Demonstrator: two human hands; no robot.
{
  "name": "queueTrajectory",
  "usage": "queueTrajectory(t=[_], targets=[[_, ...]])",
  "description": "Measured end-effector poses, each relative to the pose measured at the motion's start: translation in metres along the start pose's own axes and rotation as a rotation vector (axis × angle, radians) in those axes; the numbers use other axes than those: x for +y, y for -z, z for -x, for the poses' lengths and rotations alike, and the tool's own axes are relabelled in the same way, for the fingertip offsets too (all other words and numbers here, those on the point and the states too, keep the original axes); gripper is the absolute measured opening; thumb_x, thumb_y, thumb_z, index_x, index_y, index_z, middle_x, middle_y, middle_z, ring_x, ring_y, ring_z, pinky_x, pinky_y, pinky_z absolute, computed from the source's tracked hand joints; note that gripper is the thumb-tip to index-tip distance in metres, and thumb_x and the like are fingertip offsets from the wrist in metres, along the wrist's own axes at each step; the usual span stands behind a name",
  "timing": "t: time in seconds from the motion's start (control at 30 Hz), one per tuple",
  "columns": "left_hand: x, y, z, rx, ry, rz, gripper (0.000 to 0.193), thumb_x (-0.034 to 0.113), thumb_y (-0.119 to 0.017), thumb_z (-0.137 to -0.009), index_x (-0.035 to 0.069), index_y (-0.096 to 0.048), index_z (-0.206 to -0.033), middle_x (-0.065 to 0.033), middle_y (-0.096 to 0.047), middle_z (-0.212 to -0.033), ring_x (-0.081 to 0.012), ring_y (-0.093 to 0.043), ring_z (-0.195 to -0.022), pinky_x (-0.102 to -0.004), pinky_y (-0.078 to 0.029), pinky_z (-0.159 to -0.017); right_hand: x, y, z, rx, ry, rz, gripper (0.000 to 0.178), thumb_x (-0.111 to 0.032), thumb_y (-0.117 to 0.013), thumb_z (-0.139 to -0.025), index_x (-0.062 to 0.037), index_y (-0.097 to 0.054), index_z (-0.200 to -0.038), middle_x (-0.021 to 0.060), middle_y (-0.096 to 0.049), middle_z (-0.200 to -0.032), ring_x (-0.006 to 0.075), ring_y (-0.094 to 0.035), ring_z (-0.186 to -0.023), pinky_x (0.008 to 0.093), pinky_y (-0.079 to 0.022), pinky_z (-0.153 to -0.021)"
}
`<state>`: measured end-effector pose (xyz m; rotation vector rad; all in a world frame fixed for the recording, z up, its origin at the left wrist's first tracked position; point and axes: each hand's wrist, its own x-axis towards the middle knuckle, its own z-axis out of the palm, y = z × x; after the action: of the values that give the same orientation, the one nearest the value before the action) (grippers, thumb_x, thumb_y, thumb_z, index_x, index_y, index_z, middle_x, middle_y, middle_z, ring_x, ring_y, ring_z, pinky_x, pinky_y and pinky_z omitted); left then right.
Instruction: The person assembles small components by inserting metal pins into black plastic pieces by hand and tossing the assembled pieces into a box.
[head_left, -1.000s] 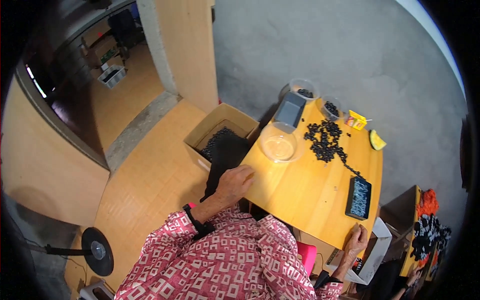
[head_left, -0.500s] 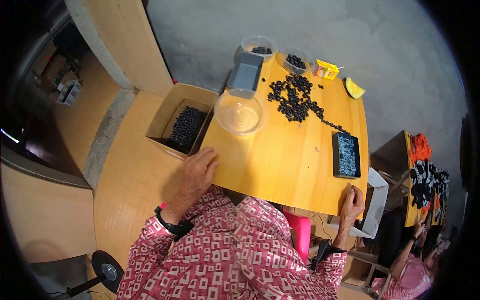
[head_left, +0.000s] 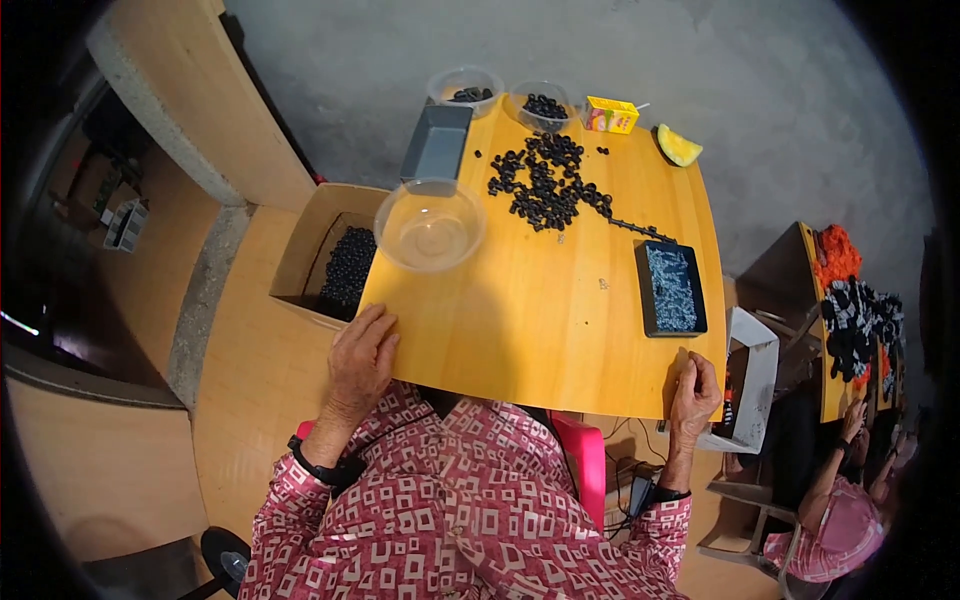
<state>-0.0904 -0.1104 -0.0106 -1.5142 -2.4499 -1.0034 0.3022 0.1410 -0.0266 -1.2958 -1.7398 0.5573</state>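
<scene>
My left hand (head_left: 362,355) rests at the near left corner of the wooden table (head_left: 560,340), its fingers extended and holding nothing. At the near right corner, my right hand (head_left: 694,390) lies against the edge with its fingers curled in; nothing shows in it. Just beyond it sits a black rectangular tray (head_left: 673,290) with many small bluish-silver pieces inside. A row of small black parts (head_left: 643,231) runs from that tray to a loose heap of black ring-like pieces (head_left: 545,195). A clear round plastic bowl (head_left: 430,228) stands ahead of my left hand, seemingly with nothing in it.
A grey tray (head_left: 437,145) and two clear tubs (head_left: 466,92) (head_left: 541,105) of black pieces line the far side. A yellow drink carton (head_left: 611,115) and a melon slice (head_left: 679,146) are nearby. Left stands a cardboard box (head_left: 318,230) of black pieces; another person (head_left: 830,520) sits right.
The whole view has shifted, so the table things appear farther left and slightly higher. Both hands stay at the table corners; my right hand's fingers look somewhat more curled.
</scene>
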Motion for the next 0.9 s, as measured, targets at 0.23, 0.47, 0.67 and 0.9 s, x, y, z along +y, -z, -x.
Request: queueTrajectory(t=[0.23,0.47,0.67,0.9], targets=[[-0.004,-0.005,0.001,0.002,-0.03,-0.011,0.026,0.009,-0.067,-0.087,0.001,-0.066,-0.112,-0.019,-0.065,-0.121,-0.034,-0.061,-0.116,-0.0418,-0.047,-0.1,-0.008,-0.001,0.001,0.03,0.047,0.058,0.019,-0.009,-0.058,-0.095,0.0047,-0.068,-0.103,0.014,-0.072,-0.093,0.0194,-0.067,-0.086,0.0318,-0.053,-0.079],[-0.005,-0.004,0.0,0.026,-0.12,-0.126,0.027,0.01,-0.067,-0.088,0.003,-0.066,-0.114,-0.0166,-0.064,-0.121,-0.0318,-0.061,-0.116,-0.0415,-0.046,-0.099,-0.005,-0.003,-0.003,0.045,0.107,0.066,0.019,-0.009,-0.057,-0.095,0.0047,-0.067,-0.102,0.0134,-0.071,-0.092,0.0188,-0.066,-0.085,0.0309,-0.052,-0.078],[-0.01,-0.006,0.001,0.06,-0.121,-0.104,0.026,0.011,-0.069,-0.087,0.002,-0.068,-0.111,-0.0166,-0.066,-0.12,-0.032,-0.063,-0.112,-0.0417,-0.05,-0.095,-0.012,0.002,-0.002,-0.028,0.118,0.052,0.018,-0.008,-0.057,-0.094,0.0046,-0.068,-0.102,0.012,-0.071,-0.09,0.0162,-0.065,-0.082,0.0293,-0.052,-0.075],[-0.008,0.01,-0.005,-0.023,-0.067,0.077,0.025,0.011,-0.069,-0.087,0.001,-0.069,-0.11,-0.0175,-0.069,-0.114,-0.0341,-0.066,-0.105,-0.042,-0.053,-0.092,-0.132,-0.01,-0.042,-0.194,0.362,-0.001,0.016,-0.005,-0.061,-0.091,0.0039,-0.069,-0.102,0.0128,-0.071,-0.088,0.0156,-0.067,-0.077,0.0275,-0.053,-0.068]])
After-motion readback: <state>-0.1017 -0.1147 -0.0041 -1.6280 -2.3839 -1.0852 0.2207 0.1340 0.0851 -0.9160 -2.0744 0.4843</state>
